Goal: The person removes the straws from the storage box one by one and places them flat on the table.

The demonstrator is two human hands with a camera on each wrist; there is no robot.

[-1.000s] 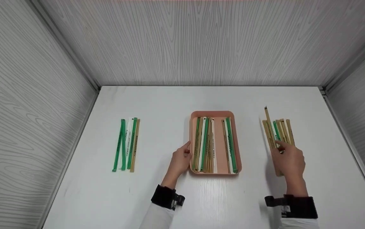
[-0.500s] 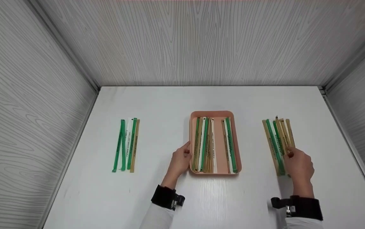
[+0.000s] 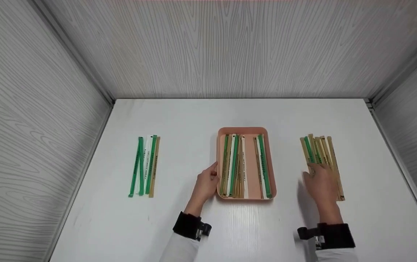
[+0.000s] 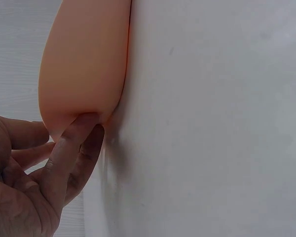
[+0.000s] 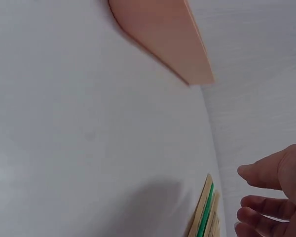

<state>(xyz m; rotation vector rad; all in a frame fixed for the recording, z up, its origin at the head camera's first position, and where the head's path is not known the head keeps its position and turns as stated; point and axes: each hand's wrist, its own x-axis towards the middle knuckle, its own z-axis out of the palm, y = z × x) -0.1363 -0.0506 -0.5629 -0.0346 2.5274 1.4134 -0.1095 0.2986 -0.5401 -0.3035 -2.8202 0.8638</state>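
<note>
White table (image 3: 252,233): left grip (image 3: 205,183) touches tray (image 3: 251,174), right grip (image 3: 323,183) overhangs sticks (image 3: 318,151), both thumbs apart from fingers

bare left hand (image 3: 205,183) and right hand (image 3: 323,185), wide black left wristband (image 3: 184,225), dark rounded knob (image 3: 205,229) and silvery fitting (image 3: 199,234) at its inner side, whitish left sleeve (image 3: 180,248) just behind it, similar right wristband (image 3: 338,236), whitish right sleeve (image 3: 337,255)

The right hand (image 5: 292,182) showed at the lower right, its thumb apart from its bent fingers. Left of it, tan sticks (image 5: 199,208) lay with a green stick (image 5: 206,210) between them on the white counter (image 5: 89,123). An orange-pink tray (image 5: 160,37) stood at the top, well apart from them.
</note>
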